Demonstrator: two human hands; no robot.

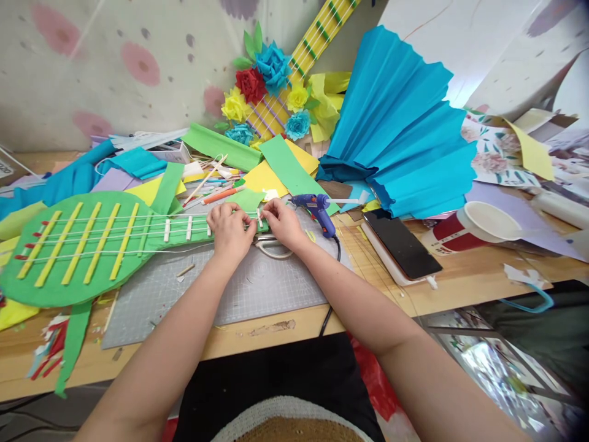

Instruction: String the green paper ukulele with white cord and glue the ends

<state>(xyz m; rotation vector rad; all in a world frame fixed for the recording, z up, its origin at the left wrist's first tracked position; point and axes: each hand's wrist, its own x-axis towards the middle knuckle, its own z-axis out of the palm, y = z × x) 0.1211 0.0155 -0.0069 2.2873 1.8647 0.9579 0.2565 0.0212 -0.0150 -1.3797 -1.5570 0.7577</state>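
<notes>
A green paper lute (87, 245) lies along the table on the left, with yellow strips across its round body and white strings running up its neck. My left hand (231, 228) is closed over the neck, its fingers curled down onto the strings. At the neck's right end, my right hand (284, 226) pinches a small white strip (259, 217) between thumb and fingertips. White crossbars (188, 228) sit on the neck left of my hands. Scissors (272, 247) lie partly hidden beneath my right hand. Just behind it is a blue glue gun (317, 212).
Under the neck is a grey cutting mat (276, 285). To the right are a black phone (402, 244), a paper cup (478, 227) and a blue pleated paper fan (396, 123). Behind stand a yellow flowered paper instrument (271, 113) and paper scraps. The glue gun's cord (339, 252) crosses the table edge.
</notes>
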